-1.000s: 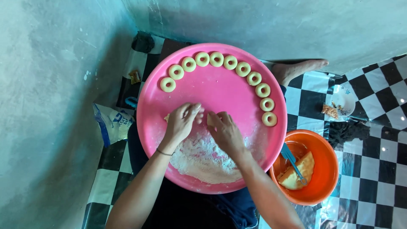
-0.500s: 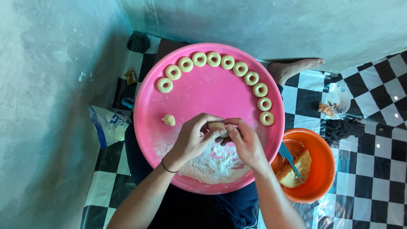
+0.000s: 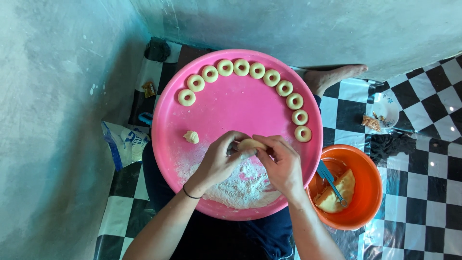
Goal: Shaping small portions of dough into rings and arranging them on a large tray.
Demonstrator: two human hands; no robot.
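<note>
Both hands meet over the near half of a round pink tray point(image 3: 226, 115): the left hand point(image 3: 219, 161) and right hand point(image 3: 281, 163) pinch one pale dough piece point(image 3: 250, 144) between curled fingertips, closed narrowly around it. Just beneath the fingers lies a heap of white flour point(image 3: 240, 185) (spread thin toward the left). Left of the fingers sits a small dough lump point(image 3: 191, 137). Right of them, an orange bowl point(image 3: 370, 192) holds dough and a blue-handled tool point(image 3: 329, 175). Beyond the fingers, nine dough rings point(image 3: 241, 67) arc along the far rim.
</note>
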